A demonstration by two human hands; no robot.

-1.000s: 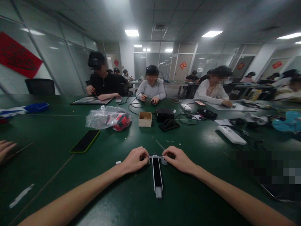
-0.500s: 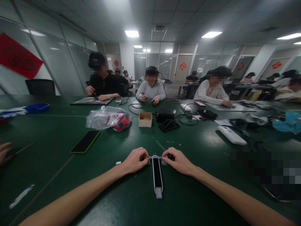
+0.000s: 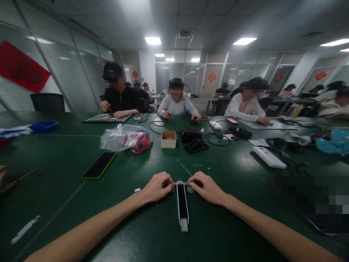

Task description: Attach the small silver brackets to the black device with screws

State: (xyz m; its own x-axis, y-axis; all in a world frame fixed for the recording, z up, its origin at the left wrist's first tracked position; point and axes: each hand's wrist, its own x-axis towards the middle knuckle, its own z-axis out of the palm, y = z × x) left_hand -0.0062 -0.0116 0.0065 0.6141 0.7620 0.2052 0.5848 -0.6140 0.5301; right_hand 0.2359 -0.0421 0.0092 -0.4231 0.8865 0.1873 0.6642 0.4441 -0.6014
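Green tabletop filled the foreground. On its left lay a phone with a green edge. Next, the left hand had its grip closed on one end of a gray bar. At the bar's middle, a white-edged black strip lay between both hands. Beyond it, the right hand pinched the bar's other end. Farther right lay a white case.

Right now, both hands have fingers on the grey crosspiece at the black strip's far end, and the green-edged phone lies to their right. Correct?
The side is wrong: the head view shows the green-edged phone to the left of the left hand and right hand. The rest holds.
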